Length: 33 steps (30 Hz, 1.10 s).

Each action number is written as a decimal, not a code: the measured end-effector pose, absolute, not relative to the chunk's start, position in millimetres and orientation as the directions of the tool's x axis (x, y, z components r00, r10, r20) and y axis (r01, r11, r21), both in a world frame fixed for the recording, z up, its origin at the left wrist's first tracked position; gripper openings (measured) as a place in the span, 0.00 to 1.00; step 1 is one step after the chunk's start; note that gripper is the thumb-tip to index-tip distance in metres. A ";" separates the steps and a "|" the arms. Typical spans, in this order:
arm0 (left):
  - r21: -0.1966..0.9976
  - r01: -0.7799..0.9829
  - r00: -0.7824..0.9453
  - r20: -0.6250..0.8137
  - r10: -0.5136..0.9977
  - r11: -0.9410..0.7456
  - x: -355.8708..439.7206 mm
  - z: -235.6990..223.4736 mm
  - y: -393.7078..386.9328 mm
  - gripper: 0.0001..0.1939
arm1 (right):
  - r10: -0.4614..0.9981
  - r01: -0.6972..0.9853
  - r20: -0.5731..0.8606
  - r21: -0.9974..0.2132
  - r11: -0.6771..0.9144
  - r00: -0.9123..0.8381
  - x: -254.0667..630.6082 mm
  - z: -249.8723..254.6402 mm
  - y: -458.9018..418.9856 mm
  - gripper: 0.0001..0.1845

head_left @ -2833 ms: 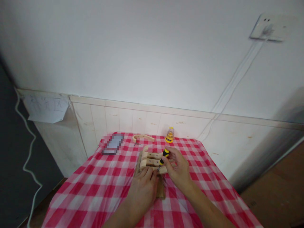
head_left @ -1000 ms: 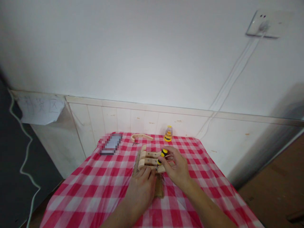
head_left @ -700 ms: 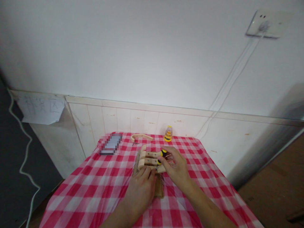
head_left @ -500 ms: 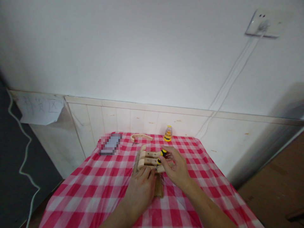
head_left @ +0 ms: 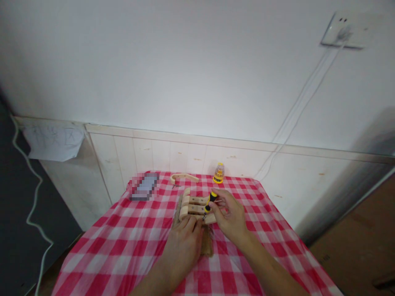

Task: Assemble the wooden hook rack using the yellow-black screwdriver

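Observation:
My right hand [head_left: 232,214] grips a small yellow-and-black screwdriver [head_left: 211,200] by its handle, thumb and fingers closed round it. The tool leans, its tip down at the nearest of several curved wooden hooks, close to my left fingertips. My left hand [head_left: 184,240] presses its fingers together on that nearest wooden hook [head_left: 210,218] and holds it against a brown board [head_left: 206,246]. Side by side behind it lie more pale hooks, with dark screw spots on their flat faces. The screwdriver's tip is too small to make out clearly.
At the back of the checked tablecloth [head_left: 123,246] lie a loose curved wooden hook [head_left: 187,176] and some small dark screws [head_left: 176,186]. A yellow bit case [head_left: 219,172] stands near the wall. A blurred-out flat object [head_left: 144,187] lies back left.
The screwdriver has turned and stands a little more upright in my right fingers, its handle shifted slightly. My left hand stays on the hook. The view has shifted marginally.

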<state>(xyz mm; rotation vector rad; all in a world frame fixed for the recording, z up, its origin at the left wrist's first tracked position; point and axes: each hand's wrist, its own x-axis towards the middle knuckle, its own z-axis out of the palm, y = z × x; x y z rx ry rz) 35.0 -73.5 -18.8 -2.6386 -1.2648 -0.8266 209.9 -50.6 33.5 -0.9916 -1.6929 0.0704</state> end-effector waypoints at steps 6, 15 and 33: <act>0.134 0.751 0.485 0.552 0.678 -0.646 35.7 -18.4 -74.5 0.14 | 0.641 0.552 0.768 -0.537 0.638 0.007 208.1 33.0 -51.2 0.15; 0.117 0.757 0.495 0.538 0.682 -0.642 35.1 -19.4 -74.1 0.14 | 0.623 0.561 0.782 -0.517 0.646 0.003 208.0 35.0 -52.4 0.14; 0.108 0.759 0.494 0.548 0.675 -0.643 35.2 -19.6 -74.2 0.13 | 0.594 0.548 0.803 -0.477 0.687 -0.045 207.2 35.8 -51.6 0.17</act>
